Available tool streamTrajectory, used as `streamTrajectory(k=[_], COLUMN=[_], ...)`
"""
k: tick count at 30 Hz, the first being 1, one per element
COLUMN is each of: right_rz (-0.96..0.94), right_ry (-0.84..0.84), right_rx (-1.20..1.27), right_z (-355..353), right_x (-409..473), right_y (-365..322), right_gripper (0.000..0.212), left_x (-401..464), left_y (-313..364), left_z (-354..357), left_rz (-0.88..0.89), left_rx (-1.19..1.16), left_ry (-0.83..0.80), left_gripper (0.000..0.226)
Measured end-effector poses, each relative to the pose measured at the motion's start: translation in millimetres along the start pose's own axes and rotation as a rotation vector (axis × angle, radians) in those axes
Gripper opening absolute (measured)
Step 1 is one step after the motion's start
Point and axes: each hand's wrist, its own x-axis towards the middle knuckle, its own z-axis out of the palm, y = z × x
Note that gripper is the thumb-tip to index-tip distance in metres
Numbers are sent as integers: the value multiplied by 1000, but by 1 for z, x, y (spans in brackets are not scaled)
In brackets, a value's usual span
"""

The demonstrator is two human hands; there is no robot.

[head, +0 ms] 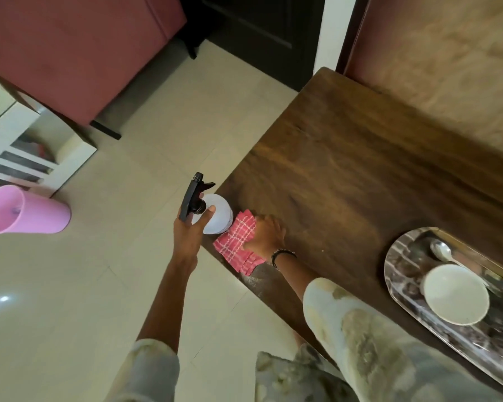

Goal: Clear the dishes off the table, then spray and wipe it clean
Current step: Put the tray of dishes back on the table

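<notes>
Tray: steel tray point(401, 274) at the near right of the wooden table point(360, 169), carrying a white bowl point(456, 294) with a spoon point(442, 252) just beyond it.
Right hand: right hand point(266, 235) lies on the folded red checked cloth point(238, 242) at the table's near left edge; fingers seem slightly bent over it, though blur hides the grip.
Left hand: left hand point(190, 227) curls round the neck of the white spray bottle point(215, 216), black trigger head pointing far.
Floor: pink bucket point(26, 211) lying far left on the tiles.
</notes>
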Motion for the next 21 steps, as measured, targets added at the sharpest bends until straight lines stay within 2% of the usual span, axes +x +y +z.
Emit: streamTrajectory(k=[2,5,8,10,14,17,21], right_rz=[-32,-59,-119,-102,21,127,172], right_ry=[-48,1,-66,-137,-157,-61,58], right_rx=[-13,68,403,583,702,883,1048], right_z=[-5,-7,-8,-16,-45,-72,-106], right_x=[0,-6,-20,-38,-93,-144,-215], right_y=[2,10,24,37,79,123,181], right_gripper=[56,40,21,18,38,53,59], left_x=[3,5,-10,-29,-82,-135,-209], left_y=[-2,-1,1,4,15,22,30], left_z=[5,12,19,26,43,65,102], left_rz=[1,-5,-17,-45,-64,-61,-18], left_rx=[34,49,39,17,8,31,46], left_ry=[-1,35,45,61,74,33,-61], left_gripper=[50,43,41,43,45,51,46])
